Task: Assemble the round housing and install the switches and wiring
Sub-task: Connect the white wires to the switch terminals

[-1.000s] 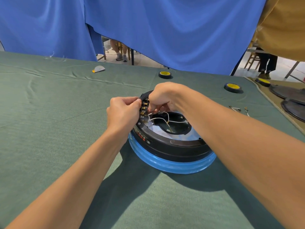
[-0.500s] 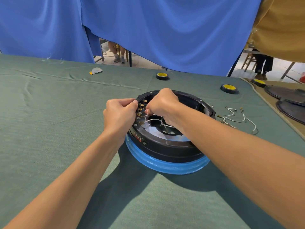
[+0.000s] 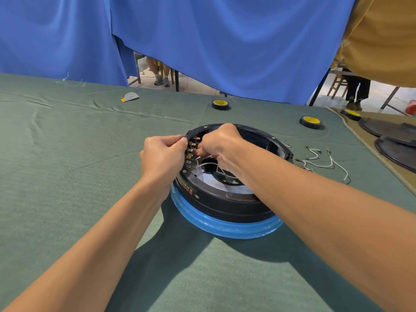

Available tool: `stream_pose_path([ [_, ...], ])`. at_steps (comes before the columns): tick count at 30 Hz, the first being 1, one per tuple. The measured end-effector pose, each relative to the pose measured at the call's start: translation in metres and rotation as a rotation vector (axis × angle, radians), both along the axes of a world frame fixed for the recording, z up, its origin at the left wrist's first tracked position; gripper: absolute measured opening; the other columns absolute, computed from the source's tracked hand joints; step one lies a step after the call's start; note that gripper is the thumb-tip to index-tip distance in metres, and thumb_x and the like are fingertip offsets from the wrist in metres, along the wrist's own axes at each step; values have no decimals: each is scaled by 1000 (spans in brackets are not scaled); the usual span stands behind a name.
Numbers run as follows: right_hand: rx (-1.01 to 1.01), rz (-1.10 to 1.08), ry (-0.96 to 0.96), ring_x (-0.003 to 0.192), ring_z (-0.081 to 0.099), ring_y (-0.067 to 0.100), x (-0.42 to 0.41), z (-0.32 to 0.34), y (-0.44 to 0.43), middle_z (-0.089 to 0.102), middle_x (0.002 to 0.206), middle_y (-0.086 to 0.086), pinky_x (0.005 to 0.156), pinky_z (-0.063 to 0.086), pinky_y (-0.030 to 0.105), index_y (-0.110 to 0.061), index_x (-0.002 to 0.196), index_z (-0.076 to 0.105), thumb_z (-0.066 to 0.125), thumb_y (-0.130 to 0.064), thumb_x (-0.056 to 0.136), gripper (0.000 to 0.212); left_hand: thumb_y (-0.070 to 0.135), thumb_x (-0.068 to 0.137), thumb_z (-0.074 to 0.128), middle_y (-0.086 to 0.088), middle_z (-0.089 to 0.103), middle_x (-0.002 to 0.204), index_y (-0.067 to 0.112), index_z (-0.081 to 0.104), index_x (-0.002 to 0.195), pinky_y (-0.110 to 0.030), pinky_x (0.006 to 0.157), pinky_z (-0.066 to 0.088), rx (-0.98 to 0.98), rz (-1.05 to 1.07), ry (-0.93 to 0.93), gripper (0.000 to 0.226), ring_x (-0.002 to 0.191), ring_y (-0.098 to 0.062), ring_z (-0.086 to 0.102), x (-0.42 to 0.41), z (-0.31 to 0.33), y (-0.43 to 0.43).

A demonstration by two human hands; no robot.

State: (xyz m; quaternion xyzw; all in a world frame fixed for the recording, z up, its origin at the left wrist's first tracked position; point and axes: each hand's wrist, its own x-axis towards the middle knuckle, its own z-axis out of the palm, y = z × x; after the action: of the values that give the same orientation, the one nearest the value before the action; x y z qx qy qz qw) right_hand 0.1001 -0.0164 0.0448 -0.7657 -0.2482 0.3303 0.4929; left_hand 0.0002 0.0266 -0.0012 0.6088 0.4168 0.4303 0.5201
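The round black housing with a blue band around its base stands on the green cloth. A row of brass switch terminals lines its inner left wall. My left hand grips the housing's left rim from outside. My right hand reaches inside, fingers curled and pinching a white wire at the terminals. More white wire loops over the hole in the housing's floor. What the fingertips hold is partly hidden.
Loose white wires with brass ends lie right of the housing. Two black tape rolls with yellow cores sit behind it. Dark round covers lie at the right edge. A blue curtain hangs behind the table.
The view has shifted, so the housing and loose wires show more fully. My right hand has moved slightly deeper along the terminals; my left hand stays on the rim.
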Motion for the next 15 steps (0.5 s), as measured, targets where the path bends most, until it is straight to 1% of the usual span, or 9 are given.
stream_pose_path([
  [2, -95, 0, -91, 60, 49, 14, 5, -1, 2, 64, 110, 18, 29, 33, 15, 2, 123, 55, 69, 5, 81, 45, 24, 85, 66, 1, 75, 97, 23, 75, 96, -41, 96, 53, 4, 12, 6, 14, 101, -20, 68, 1, -1, 0],
  [4, -218, -15, -221, 63, 52, 14, 4, 0, -3, 63, 87, 9, 37, 36, 23, 2, 113, 61, 78, -8, 78, 41, 24, 85, 66, 3, 75, 95, 27, 74, 89, -41, 96, 52, 13, 21, 7, 9, 102, -18, 67, 1, -1, 0],
  [6, -227, 34, -251, 69, 54, 16, 7, 5, -10, 62, 81, 5, 47, 34, 25, -2, 98, 65, 79, -13, 78, 27, 25, 84, 66, 5, 75, 94, 28, 73, 87, -42, 96, 52, 19, 15, 6, 8, 101, -17, 67, 0, 0, -1],
  [8, -202, 87, -259, 70, 58, 14, 13, 7, -17, 67, 74, 3, 51, 34, 24, -6, 80, 67, 74, -12, 83, 10, 25, 84, 66, 6, 75, 91, 28, 73, 88, -41, 95, 53, 25, 11, 11, 8, 98, -16, 68, 0, 0, -1],
  [9, -193, 102, -309, 72, 60, 13, 16, 9, -19, 70, 74, 3, 51, 35, 24, -6, 80, 68, 71, -11, 86, 8, 25, 84, 67, 6, 75, 91, 28, 74, 89, -41, 94, 54, 23, 13, 12, 9, 96, -15, 69, -1, 0, -1],
  [11, -189, 84, -498, 83, 62, 16, 23, 9, -18, 71, 87, 7, 54, 43, 27, -6, 91, 70, 65, -12, 89, 8, 26, 83, 66, 6, 75, 89, 25, 75, 93, -41, 92, 55, 15, 11, 17, 13, 94, -15, 70, 0, -1, 1],
  [13, -195, 97, -634, 93, 61, 23, 27, 7, -15, 68, 98, 9, 71, 55, 36, -7, 98, 70, 62, -13, 89, 13, 26, 82, 64, 11, 75, 84, 27, 75, 90, -40, 89, 56, 25, 1, 28, 13, 90, -13, 71, -1, -1, 2],
  [14, -208, 125, -661, 94, 61, 24, 28, 6, -13, 67, 100, 9, 80, 56, 39, -8, 100, 70, 62, -12, 89, 14, 27, 81, 64, 12, 75, 82, 28, 74, 90, -40, 89, 57, 34, -7, 35, 13, 89, -12, 71, -1, -1, 2],
  [15, -218, 151, -681, 94, 62, 25, 28, 4, -12, 67, 100, 9, 83, 56, 41, -8, 100, 70, 62, -13, 89, 15, 26, 82, 64, 13, 75, 84, 27, 75, 93, -39, 89, 57, 40, -13, 39, 16, 89, -11, 70, -1, -1, 3],
])
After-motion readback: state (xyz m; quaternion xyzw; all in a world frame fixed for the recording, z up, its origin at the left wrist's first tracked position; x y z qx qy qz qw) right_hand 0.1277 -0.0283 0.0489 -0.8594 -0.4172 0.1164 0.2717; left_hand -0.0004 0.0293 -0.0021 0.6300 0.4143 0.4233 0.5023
